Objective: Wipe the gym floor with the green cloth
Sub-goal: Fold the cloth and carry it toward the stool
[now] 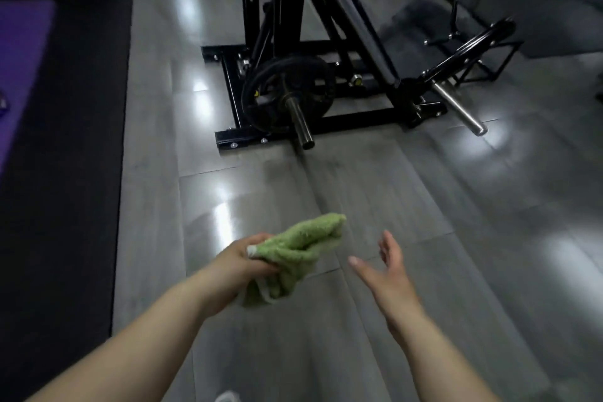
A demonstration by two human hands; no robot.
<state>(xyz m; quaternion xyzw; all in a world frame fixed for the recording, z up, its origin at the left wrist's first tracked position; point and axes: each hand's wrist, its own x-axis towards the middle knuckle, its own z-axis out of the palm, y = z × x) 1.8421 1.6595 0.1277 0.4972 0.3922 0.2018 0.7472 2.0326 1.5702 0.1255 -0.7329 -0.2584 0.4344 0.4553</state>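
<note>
The green cloth (300, 250) is bunched up and held in the air above the grey gym floor (408, 192), low in the middle of the view. My left hand (243, 256) grips its near end, and the far end sticks out toward the machine. My right hand (385, 266) hovers just right of the cloth, apart from it, with fingers spread and nothing in it.
A black weight machine (293, 52) with a plate (290, 95) and protruding steel sleeves (460, 109) stands ahead on the floor. A black mat (75, 140) with a purple mat (19, 59) on it lies along the left. Glossy floor planks stretch to the right.
</note>
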